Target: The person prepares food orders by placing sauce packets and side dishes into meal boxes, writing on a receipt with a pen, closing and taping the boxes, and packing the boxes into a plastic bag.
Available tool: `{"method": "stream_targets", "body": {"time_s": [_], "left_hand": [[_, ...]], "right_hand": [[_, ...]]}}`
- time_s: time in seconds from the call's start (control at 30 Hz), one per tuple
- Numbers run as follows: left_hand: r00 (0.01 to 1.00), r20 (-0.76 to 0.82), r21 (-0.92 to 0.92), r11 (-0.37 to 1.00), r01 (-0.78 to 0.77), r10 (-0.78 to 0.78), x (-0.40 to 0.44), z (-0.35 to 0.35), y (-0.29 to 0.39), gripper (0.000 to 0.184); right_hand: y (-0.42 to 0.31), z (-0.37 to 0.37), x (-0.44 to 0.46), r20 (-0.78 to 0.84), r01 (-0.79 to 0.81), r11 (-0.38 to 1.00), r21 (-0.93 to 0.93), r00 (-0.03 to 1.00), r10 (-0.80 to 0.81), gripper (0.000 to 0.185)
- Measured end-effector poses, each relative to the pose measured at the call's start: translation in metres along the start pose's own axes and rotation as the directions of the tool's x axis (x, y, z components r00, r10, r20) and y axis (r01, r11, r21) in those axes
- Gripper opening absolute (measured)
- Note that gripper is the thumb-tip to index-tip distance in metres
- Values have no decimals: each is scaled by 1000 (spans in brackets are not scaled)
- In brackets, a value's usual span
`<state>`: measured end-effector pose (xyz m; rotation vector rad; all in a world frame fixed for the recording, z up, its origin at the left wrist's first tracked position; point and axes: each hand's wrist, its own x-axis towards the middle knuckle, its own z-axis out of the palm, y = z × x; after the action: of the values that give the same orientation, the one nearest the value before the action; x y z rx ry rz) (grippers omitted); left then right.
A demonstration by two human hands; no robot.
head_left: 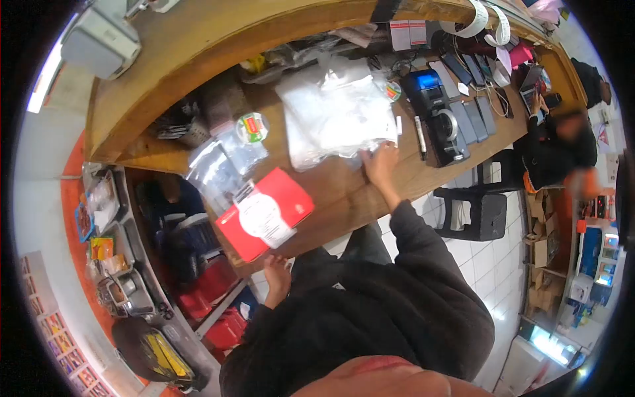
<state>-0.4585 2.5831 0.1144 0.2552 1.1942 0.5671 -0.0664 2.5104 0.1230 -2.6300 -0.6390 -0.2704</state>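
Observation:
My right hand (pixel 381 165) reaches over the wooden table to the near edge of a stack of clear plastic bags (pixel 317 126). Its fingers are closed at the bags' corner, seemingly pinching the plastic. Down by the table's front edge is my left hand (pixel 277 276), just below a red box (pixel 294 198) with a white round label. The left fingers are loosely bent and apart, with nothing visible in them. The box lies tilted near the table's left end, beside smaller clear plastic packets (pixel 218 165). A tape roll (pixel 252 128) lies above those packets.
A black device (pixel 436 112) with a blue-lit screen stands right of the bags, a marker (pixel 421 137) beside it. Several phones (pixel 486 114) and cables lie farther right. A black stool (pixel 471 213) stands below. Another person (pixel 562 149) sits at the far right. Metal trays (pixel 130 284) line the left.

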Motion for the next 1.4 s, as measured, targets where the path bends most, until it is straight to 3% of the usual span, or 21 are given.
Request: {"method": "stream_targets", "body": {"time_s": [0.07, 0.13, 0.2, 0.27, 0.37, 0.47, 0.53, 0.6, 0.7, 0.73, 0.77, 0.8, 0.83, 0.9, 0.93, 0.97, 1.03, 1.13, 1.2, 1.3, 1.4], "left_hand": [[993, 93, 69, 996, 63, -69, -21, 29, -40, 16], [915, 392, 372, 892, -255, 99, -26, 89, -66, 15], [809, 557, 518, 682, -517, 190, -25, 160, -76, 23], [524, 651, 618, 17, -786, 549, -16, 232, -88, 37], [210, 662, 582, -317, -749, 719, 29, 306, -100, 56], [277, 645, 651, -322, -687, 712, 63, 340, -108, 52], [301, 627, 667, -296, -684, 718, 72, 346, -109, 50], [320, 611, 658, -240, -714, 724, 73, 345, -109, 48], [393, 590, 592, -46, -805, 706, 61, 334, -109, 44], [415, 601, 552, 21, -834, 683, 51, 328, -110, 44], [382, 654, 511, -8, -860, 653, 34, 323, -109, 43], [267, 769, 501, -288, -816, 581, 9, 324, -105, 39], [262, 733, 410, -99, -907, 628, 18, 307, -113, 36], [623, 411, 542, 371, -754, 665, 12, 260, -115, 34], [659, 287, 427, 523, -738, 695, 12, 245, -115, 35], [705, 201, 330, 631, -702, 680, 16, 219, -108, 34], [705, 118, 381, 623, -683, 700, 13, 205, -100, 42], [725, 183, 733, 399, -551, 664, 1, 218, -89, 62], [701, 249, 838, 214, -502, 668, 0, 221, -92, 75], [545, 305, 882, -15, -471, 781, -11, 251, -108, 88], [460, 355, 887, -138, -441, 814, -16, 263, -116, 77]], "right_hand": [[-9, 4, 13, 108, 87, 995, 55, 990, -92, 32], [-13, -7, 26, 213, 153, 973, 176, 959, -189, 26], [10, 18, 30, 318, -23, 912, 409, 941, -119, 20], [23, 25, 39, 410, -137, 801, 583, 900, -145, 16], [14, -32, 50, 507, -182, 639, 747, 778, -371, 12], [1, -134, 39, 605, -223, 572, 789, 436, -666, 11], [9, -184, 36, 363, -369, 262, 892, 237, -901, 12], [18, -236, 67, 291, -657, 238, 715, -29, -956, 11], [42, -235, 102, 197, -847, 225, 482, -145, -970, 11], [49, -225, 107, 169, -862, 113, 495, -32, -985, 11], [53, -220, 118, 241, -834, 147, 532, -17, -970, 11], [58, -216, 130, 309, -804, 184, 565, 0, -951, 11], [63, -211, 139, 369, -775, 191, 602, 59, -927, 11], [72, -205, 163, 457, -692, 212, 690, 190, -869, 12], [76, -203, 179, 482, -637, 226, 737, 262, -836, 12], [83, -191, 195, 505, -552, 263, 791, 346, -791, 11], [93, -152, 228, 467, -289, 368, 884, 571, -675, 10], [108, -75, 280, 175, 180, 591, 787, 853, -492, 12], [124, -28, 314, -134, 570, 675, 469, 801, -583, 14], [131, 13, 346, -269, 731, 606, 315, 681, -681, 17], [134, 22, 349, -62, 569, 731, 376, 803, -593, 19]]}}
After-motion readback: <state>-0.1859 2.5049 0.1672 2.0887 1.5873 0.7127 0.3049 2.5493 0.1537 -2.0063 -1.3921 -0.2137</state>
